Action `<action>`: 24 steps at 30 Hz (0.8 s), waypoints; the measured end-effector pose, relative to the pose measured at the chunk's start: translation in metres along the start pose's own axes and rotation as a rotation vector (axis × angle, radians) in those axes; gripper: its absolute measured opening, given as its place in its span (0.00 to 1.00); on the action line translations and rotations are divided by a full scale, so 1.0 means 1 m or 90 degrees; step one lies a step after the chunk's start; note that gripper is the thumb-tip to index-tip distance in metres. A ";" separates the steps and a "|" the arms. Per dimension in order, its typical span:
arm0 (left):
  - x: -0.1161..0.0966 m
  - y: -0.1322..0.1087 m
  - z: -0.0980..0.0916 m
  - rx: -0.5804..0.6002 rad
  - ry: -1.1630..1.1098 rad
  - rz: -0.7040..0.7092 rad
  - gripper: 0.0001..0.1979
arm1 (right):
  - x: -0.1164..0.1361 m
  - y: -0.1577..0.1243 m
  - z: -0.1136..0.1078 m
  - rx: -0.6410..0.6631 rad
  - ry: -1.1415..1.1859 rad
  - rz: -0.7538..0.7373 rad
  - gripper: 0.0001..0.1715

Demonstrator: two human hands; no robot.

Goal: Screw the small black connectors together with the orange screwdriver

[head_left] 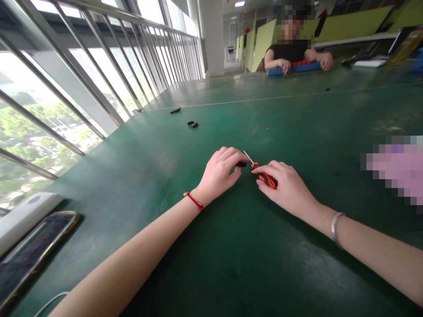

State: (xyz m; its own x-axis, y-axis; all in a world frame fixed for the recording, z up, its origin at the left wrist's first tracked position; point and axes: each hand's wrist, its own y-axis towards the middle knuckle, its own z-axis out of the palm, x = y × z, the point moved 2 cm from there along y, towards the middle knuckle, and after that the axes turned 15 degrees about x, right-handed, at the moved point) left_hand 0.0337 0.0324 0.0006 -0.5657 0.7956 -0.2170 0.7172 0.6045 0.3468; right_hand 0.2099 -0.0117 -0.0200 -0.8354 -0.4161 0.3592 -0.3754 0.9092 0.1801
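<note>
Over the green table [211, 246], my left hand [222, 167] has its fingers closed around a small black piece [241, 164], most of which the fingers hide. My right hand [284, 182] grips a screwdriver [268, 179] by its orange and black handle, between thumb and fingers. The screwdriver's metal shaft points up and to the left, past the fingertips of my left hand. Its tip looks apart from the black piece. Farther off on the table lie two more small black pieces, a pronged one [192, 124] and a thin one [176, 110].
A phone [39, 246] and a white box-like object [29, 215] lie at the left edge, with a cable [49, 304] below. Metal railings [109, 48] run along the left. Across the table a person [294, 53] holds a blue tray [304, 67]. A blurred pink patch [399, 171] is at right.
</note>
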 end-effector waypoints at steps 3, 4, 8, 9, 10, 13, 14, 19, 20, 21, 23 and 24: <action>0.001 0.000 0.000 -0.028 -0.052 -0.023 0.11 | 0.000 0.000 0.000 -0.002 -0.005 -0.003 0.14; 0.003 0.000 -0.001 -0.040 -0.068 -0.035 0.10 | 0.000 0.000 0.000 -0.003 -0.003 -0.002 0.14; 0.011 -0.001 -0.001 -0.077 -0.139 -0.077 0.11 | 0.002 -0.001 -0.001 0.003 -0.002 0.006 0.14; 0.013 -0.001 -0.001 -0.078 -0.159 -0.083 0.12 | 0.003 -0.001 -0.001 0.005 -0.006 0.007 0.14; 0.015 -0.001 -0.001 -0.081 -0.178 -0.091 0.12 | 0.003 -0.002 -0.001 0.005 -0.011 0.009 0.14; 0.023 -0.002 0.000 -0.089 -0.230 -0.120 0.10 | 0.004 -0.002 -0.001 0.003 -0.023 0.013 0.15; 0.025 -0.002 0.000 -0.087 -0.242 -0.128 0.09 | 0.004 -0.003 -0.001 0.003 -0.024 0.013 0.15; 0.035 0.001 0.003 -0.032 -0.265 -0.159 0.06 | 0.003 -0.002 -0.001 0.001 -0.027 0.008 0.15; 0.036 0.003 0.003 -0.020 -0.263 -0.163 0.06 | 0.003 -0.002 -0.001 0.000 -0.027 0.007 0.15; 0.037 0.004 0.004 -0.009 -0.256 -0.167 0.06 | 0.003 -0.002 -0.001 0.000 -0.027 0.007 0.15; 0.039 0.007 0.005 0.011 -0.229 -0.171 0.07 | 0.003 -0.002 -0.001 -0.001 -0.028 0.007 0.15; 0.040 0.008 0.005 0.021 -0.211 -0.170 0.08 | 0.003 -0.002 -0.001 -0.001 -0.028 0.007 0.15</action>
State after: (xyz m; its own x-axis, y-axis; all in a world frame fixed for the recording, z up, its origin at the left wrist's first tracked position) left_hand 0.0193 0.0691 -0.0097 -0.5756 0.5776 -0.5789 0.5785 0.7879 0.2109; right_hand 0.2082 -0.0147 -0.0186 -0.8567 -0.4045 0.3202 -0.3652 0.9139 0.1774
